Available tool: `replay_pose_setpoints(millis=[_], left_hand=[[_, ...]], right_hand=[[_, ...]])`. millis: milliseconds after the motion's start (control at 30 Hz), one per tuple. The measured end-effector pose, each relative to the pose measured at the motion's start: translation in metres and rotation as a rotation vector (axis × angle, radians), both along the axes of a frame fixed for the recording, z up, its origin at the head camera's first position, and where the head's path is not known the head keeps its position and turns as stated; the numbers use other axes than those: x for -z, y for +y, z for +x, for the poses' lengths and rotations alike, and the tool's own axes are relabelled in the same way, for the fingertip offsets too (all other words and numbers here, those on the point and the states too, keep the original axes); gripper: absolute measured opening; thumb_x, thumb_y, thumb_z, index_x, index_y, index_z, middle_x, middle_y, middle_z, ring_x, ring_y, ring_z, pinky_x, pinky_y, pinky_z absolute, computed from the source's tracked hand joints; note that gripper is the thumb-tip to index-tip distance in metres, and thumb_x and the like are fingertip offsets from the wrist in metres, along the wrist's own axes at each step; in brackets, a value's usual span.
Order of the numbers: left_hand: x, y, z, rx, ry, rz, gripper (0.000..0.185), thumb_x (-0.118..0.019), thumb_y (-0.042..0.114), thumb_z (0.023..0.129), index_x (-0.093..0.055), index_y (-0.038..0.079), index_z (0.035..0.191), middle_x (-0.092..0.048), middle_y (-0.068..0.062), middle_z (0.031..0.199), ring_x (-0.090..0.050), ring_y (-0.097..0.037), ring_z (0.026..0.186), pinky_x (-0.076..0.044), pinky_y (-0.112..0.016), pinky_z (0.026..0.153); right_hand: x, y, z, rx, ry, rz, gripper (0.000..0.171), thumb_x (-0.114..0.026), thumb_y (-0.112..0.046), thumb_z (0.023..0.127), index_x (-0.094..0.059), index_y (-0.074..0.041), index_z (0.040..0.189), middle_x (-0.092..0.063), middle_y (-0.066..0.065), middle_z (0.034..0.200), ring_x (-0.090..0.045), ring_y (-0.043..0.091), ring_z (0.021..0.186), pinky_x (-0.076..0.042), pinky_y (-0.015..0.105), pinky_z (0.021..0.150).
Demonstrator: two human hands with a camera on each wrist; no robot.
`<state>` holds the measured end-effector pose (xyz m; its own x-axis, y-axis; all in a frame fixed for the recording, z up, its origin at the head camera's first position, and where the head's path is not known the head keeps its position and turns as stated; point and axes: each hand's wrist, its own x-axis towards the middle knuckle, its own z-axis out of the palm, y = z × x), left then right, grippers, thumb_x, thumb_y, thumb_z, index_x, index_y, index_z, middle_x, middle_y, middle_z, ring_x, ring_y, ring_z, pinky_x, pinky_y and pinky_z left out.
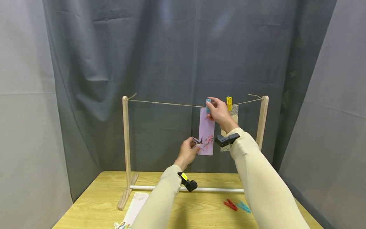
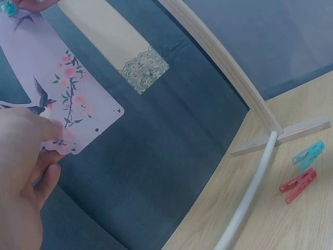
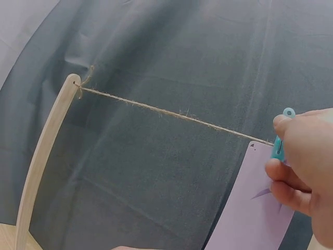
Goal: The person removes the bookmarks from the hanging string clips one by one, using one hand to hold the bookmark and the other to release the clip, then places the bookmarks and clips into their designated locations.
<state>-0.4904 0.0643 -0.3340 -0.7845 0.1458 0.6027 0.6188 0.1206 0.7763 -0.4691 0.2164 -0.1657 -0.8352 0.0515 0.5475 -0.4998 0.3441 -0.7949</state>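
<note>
A lilac bookmark-shaped card (image 1: 206, 130) with pink blossoms and a dark bird hangs against the twine (image 3: 171, 113). At its top edge my right hand (image 1: 219, 111) pinches a blue clothespin (image 3: 279, 148) that sits over the twine and card. Lower down, my left hand (image 1: 187, 151) pinches the card's left edge by the bird, thumb in front. To the right a cream card (image 1: 234, 117) with a patterned band hangs from a yellow clothespin (image 1: 229, 103); my right wrist partly covers it in the head view.
A wooden frame (image 1: 126, 143) with a white crossbar (image 1: 211, 190) carries the twine. On the table (image 1: 206, 210) lie a red clothespin (image 1: 230, 204) and another blue clothespin (image 1: 243, 207) at the right. A white card (image 1: 136, 206) lies at the left, partly behind my left arm.
</note>
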Motion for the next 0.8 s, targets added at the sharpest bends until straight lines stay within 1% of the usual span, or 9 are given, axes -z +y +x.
replay_pose_setpoints(millis=[133,233,400,633,800], left_hand=[[0.0007,-0.0007,-0.0018,0.036,0.000,0.022,0.018,-0.065,-0.014,0.089,-0.063,-0.002,0.101,-0.076,-0.016,0.101,-0.069,-0.021,0.091,-0.055,-0.030,0.077],[0.0022,-0.0014,-0.0025,0.045,-0.011,0.029,0.019,-0.064,-0.015,0.089,-0.063,-0.002,0.102,-0.075,-0.017,0.103,-0.070,-0.022,0.094,-0.056,-0.031,0.079],[0.0032,-0.0023,-0.0029,0.034,-0.018,0.022,0.019,-0.065,-0.014,0.089,-0.062,-0.001,0.103,-0.074,-0.016,0.103,-0.069,-0.018,0.091,-0.056,-0.029,0.077],[0.0039,-0.0018,-0.0036,0.038,-0.020,0.026,0.019,-0.066,-0.014,0.090,-0.062,-0.001,0.103,-0.073,-0.020,0.105,-0.070,-0.022,0.093,-0.057,-0.033,0.078],[0.0036,-0.0017,-0.0029,0.039,-0.025,0.034,0.019,-0.066,-0.014,0.090,-0.062,-0.001,0.103,-0.073,-0.018,0.102,-0.070,-0.021,0.090,-0.057,-0.032,0.077]], right_hand=[[-0.0009,0.0027,0.0004,0.004,-0.046,-0.029,0.048,-0.052,-0.028,0.110,-0.046,-0.011,0.155,-0.055,0.014,0.127,-0.055,0.006,0.062,-0.050,0.022,0.062],[-0.0004,0.0045,0.0002,-0.009,-0.078,-0.052,0.049,-0.051,-0.031,0.110,-0.046,-0.010,0.155,-0.054,0.012,0.127,-0.055,0.007,0.064,-0.050,0.023,0.064],[0.0008,0.0061,0.0004,-0.038,-0.077,-0.085,0.051,-0.050,-0.036,0.110,-0.048,-0.009,0.153,-0.053,0.011,0.124,-0.054,0.007,0.064,-0.050,0.023,0.064],[-0.0004,0.0084,0.0042,-0.049,-0.073,-0.085,0.049,-0.053,-0.037,0.109,-0.052,-0.010,0.150,-0.054,0.012,0.127,-0.055,0.008,0.065,-0.050,0.024,0.064],[-0.0007,0.0086,0.0053,-0.049,-0.077,-0.091,0.049,-0.054,-0.036,0.109,-0.052,-0.010,0.150,-0.055,0.012,0.127,-0.055,0.008,0.065,-0.050,0.023,0.063]])
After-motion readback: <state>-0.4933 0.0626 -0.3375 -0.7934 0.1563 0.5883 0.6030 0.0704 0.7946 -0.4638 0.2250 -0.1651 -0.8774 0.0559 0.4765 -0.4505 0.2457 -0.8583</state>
